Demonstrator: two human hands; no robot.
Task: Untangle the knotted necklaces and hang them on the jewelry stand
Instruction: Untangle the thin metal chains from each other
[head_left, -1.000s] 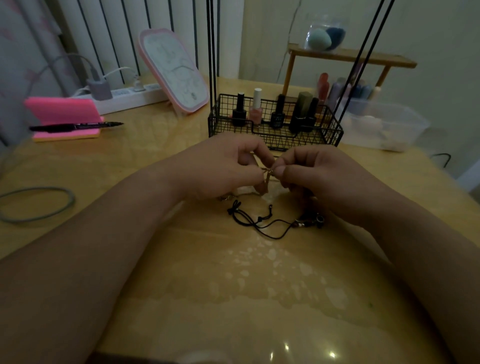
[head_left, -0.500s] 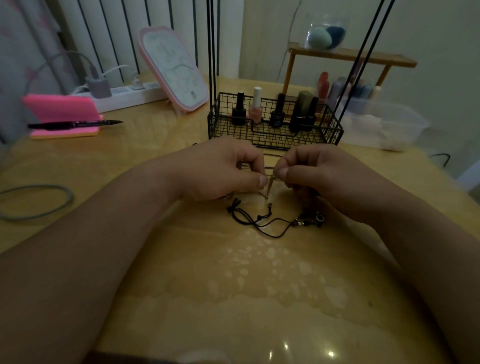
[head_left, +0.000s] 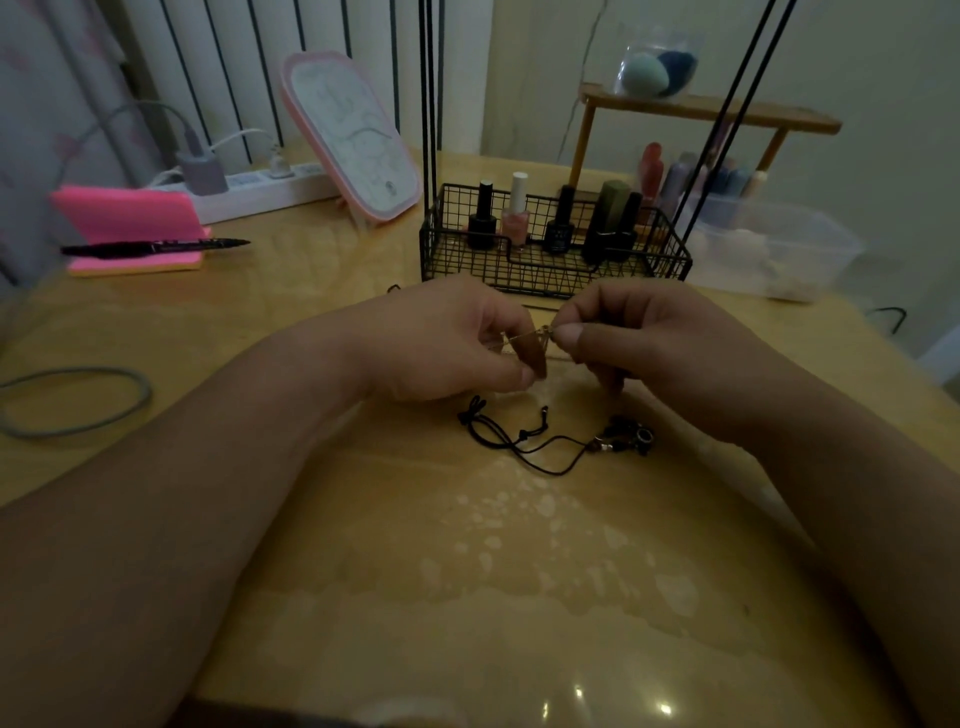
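My left hand (head_left: 447, 343) and my right hand (head_left: 639, 338) meet just above the table in front of the wire basket. Between their fingertips they pinch a thin gold necklace (head_left: 535, 345) with a brown pointed pendant hanging from it. The left thumb and fingers hold the chain and pendant; the right thumb and forefinger pinch the chain at the pendant's top. Just below them, on the table, lies a black cord necklace (head_left: 524, 441) with dark beads at its right end. The jewelry stand's black rods (head_left: 431, 104) rise from the basket.
A black wire basket (head_left: 670, 254) with nail polish bottles stands behind the hands. A tilted pink-framed mirror (head_left: 353, 135), a power strip (head_left: 249, 189), a pink pad with a pen (head_left: 130, 228) and a grey loop (head_left: 72, 400) lie left. A clear box (head_left: 779, 249) and wooden shelf (head_left: 711, 111) stand right.
The brown pendant has turned and now shows broadly between my fingertips. Both hands stay close together over the same spot; the black cord necklace has not moved.
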